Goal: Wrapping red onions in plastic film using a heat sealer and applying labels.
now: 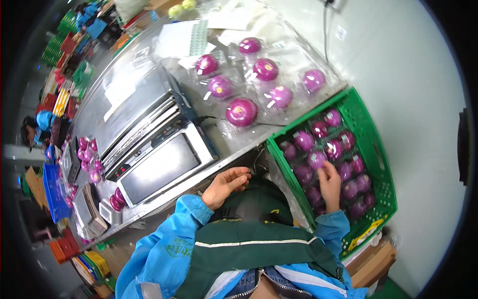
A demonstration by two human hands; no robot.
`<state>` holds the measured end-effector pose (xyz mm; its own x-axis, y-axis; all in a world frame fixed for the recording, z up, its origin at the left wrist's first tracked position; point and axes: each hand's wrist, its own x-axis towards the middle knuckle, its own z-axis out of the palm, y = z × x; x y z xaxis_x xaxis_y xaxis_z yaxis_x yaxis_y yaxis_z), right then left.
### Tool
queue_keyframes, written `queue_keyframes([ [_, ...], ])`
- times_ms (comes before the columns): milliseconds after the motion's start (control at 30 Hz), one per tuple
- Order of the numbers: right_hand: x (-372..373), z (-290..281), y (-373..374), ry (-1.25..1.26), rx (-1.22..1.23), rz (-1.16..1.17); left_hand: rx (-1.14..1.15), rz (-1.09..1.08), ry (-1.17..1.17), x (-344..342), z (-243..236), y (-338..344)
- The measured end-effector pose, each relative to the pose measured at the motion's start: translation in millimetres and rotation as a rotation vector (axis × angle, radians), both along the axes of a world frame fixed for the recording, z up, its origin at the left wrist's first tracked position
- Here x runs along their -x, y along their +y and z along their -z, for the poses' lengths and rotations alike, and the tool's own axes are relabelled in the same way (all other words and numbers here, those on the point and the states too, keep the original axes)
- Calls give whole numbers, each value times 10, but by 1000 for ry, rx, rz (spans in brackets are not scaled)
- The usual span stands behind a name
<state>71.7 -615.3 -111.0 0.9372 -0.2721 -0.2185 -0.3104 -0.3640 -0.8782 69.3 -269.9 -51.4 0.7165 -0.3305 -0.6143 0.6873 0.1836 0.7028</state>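
My left hand (228, 185) is over the bench's front edge, with thumb and fingertips pinched together; whatever is between them is too small to make out. Reaching into a green crate (379, 172) at the right, my right hand (329, 184) has its fingers closed at the edge of a red onion (316, 159) in clear wrap. Small pale labels show on this onion and some others. Several more wrapped red onions fill the crate around my hand. On the metal bench (221, 137), several large red onions (242, 112) sit in clear plastic packs.
A wrapping machine (160, 167) with a flat plate stands on the bench to the left. Label sheets (181, 40) lie at the back. Further left are more onions (89, 154), a blue crate (54, 192) and other people. A wall (403, 65) bounds the right side.
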Motion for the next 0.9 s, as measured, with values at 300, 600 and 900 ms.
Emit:
queue_keyframes([
  [300,-1761,-655,1908,-111,-379,-601,-495,-726,-351,80,286,925],
  [600,-3819,-444,3443,136,-511,-665,-888,-623,-629,-429,483,1533],
  [900,-5844,989,4407,184,-433,-231,-937,-381,-718,-438,492,1730],
])
